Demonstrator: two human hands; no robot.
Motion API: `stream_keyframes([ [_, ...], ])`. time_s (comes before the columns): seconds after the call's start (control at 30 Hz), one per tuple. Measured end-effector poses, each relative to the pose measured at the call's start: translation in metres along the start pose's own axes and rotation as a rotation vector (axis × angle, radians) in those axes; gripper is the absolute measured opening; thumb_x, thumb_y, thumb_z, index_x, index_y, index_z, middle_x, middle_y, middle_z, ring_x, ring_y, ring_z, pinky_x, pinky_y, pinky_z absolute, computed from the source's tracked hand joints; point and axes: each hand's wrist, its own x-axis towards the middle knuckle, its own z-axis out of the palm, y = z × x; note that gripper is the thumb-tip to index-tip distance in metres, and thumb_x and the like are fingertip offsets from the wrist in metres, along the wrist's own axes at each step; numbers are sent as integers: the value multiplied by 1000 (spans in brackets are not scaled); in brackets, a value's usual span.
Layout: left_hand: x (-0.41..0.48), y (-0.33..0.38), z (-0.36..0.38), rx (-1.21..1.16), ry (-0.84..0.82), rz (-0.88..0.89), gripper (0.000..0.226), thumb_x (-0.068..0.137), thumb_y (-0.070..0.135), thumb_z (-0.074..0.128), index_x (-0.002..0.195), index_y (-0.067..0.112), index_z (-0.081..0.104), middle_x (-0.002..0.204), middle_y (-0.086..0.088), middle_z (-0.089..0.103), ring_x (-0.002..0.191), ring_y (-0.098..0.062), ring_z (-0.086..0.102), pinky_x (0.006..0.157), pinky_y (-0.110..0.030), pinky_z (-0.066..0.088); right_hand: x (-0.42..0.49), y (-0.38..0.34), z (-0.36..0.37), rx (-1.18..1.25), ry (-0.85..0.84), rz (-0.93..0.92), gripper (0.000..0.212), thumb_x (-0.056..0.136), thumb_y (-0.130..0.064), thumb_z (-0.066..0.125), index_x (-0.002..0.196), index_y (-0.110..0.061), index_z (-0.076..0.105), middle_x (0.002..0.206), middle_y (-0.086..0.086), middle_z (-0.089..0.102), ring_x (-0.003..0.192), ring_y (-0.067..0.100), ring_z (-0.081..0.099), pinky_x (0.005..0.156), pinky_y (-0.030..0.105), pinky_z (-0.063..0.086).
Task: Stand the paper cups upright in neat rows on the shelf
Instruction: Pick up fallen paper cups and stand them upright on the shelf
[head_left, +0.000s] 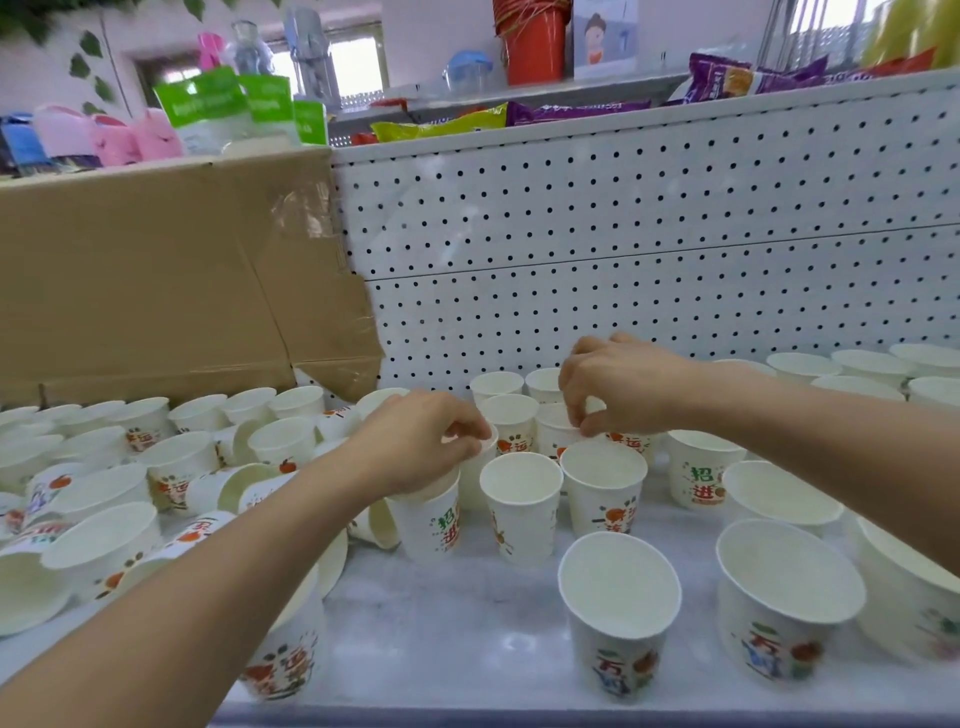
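Paper cups: upright at the middle of the shelf; toppled heap left.
Left hand: fingers curled on a cup rim.
Right hand: pinching a far cup by its rim.
Risk: a wrist may topple crowded neighbours.

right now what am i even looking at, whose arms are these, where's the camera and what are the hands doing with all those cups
There is no machine here: these are a person's two bare arms, filmed by one wide-angle camera worn on their head and looking down. The left hand curls its fingers on the rim of a plain-sided cup. The right hand pinches the rim of an orange-printed cup. Both cups stand on a pale shelf with a pegboard back. More upright cups stand nearby. In the left heap several lie tipped, in front of a cardboard box.
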Motion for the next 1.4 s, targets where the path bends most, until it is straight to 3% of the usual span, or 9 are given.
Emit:
stream_keyframes([
  [0.17, -23, 15, -12, -136, -6, 88, 42, 85, 54, 61, 120, 31, 63, 114, 19, 64, 101, 5, 55, 80, -13, 44, -25, -6, -25, 259, -1, 83, 34, 83, -59, 59, 106, -35, 65, 115, -14, 60, 109, 11, 52, 94, 39, 45],
  [0.3, -18, 33, -10, 87, -68, 81, 70, 70, 73, 62, 128, 32, 56, 120, 18, 62, 111, -4, 55, 96, -29, 42, -35, -22, -26, 160, -199, 163, 75, 71, -80, 52, 128, -32, 51, 118, -12, 59, 109, 15, 51, 95, 36, 41],
  [0.4, -8, 38, -4, 103, -102, 59, 72, 66, 76, 63, 123, 32, 58, 114, 18, 65, 106, -8, 58, 95, -35, 45, -34, -29, -17, 74, -210, 185, 81, 70, -78, 55, 136, -31, 44, 119, -7, 60, 109, 18, 48, 88, 33, 33],
  [0.53, -3, 44, 1, -23, -167, 85, 62, 68, 62, 72, 121, 33, 58, 110, 17, 63, 97, -4, 57, 90, -31, 49, -45, -30, -21, 84, -208, 206, 78, 73, -71, 60, 135, -28, 43, 122, -7, 60, 110, 17, 50, 89, 31, 30],
  [0.8, 2, 64, -1, -245, -311, 187, 59, 76, 25, 75, 130, 26, 51, 127, 15, 55, 116, 0, 51, 99, -19, 39, -70, -14, -24, 16, -281, 330, 81, 71, -78, 55, 136, -32, 43, 120, -8, 59, 102, 16, 44, 85, 31, 32],
  [0.97, -19, 19, -57, -361, -9, 102, 48, 81, 42, 70, 126, 33, 56, 119, 23, 59, 110, 10, 53, 100, -23, 40, -62, -25, -39, 110, -104, 246, 57, 82, -68, 52, 129, -35, 49, 117, -14, 57, 106, 9, 45, 88, 29, 30],
  [1.17, -57, -21, -46, -75, -154, -6, 27, 77, 42, 75, 103, 34, 72, 102, 22, 69, 96, 11, 57, 76, -3, 39, -11, -63, -39, 289, 31, 49, 34, 87, -44, 64, 120, -34, 60, 107, -14, 61, 97, 5, 47, 84, 28, 41],
  [1.3, -57, -28, -26, 83, -132, 15, 21, 73, 38, 79, 93, 36, 74, 88, 22, 70, 86, 2, 59, 78, -24, 49, 32, -91, -21, 148, -37, 1, 35, 84, -35, 69, 119, -32, 60, 112, -8, 57, 96, 11, 46, 77, 29, 40],
  [1.4, -59, -31, -22, 126, -130, 50, 15, 78, 31, 75, 93, 34, 75, 85, 17, 69, 82, -3, 58, 77, -28, 51, 49, -100, -11, 4, -52, -27, 11, 81, -23, 65, 92, -25, 65, 99, 1, 63, 86, 22, 55, 62, 26, 32],
])
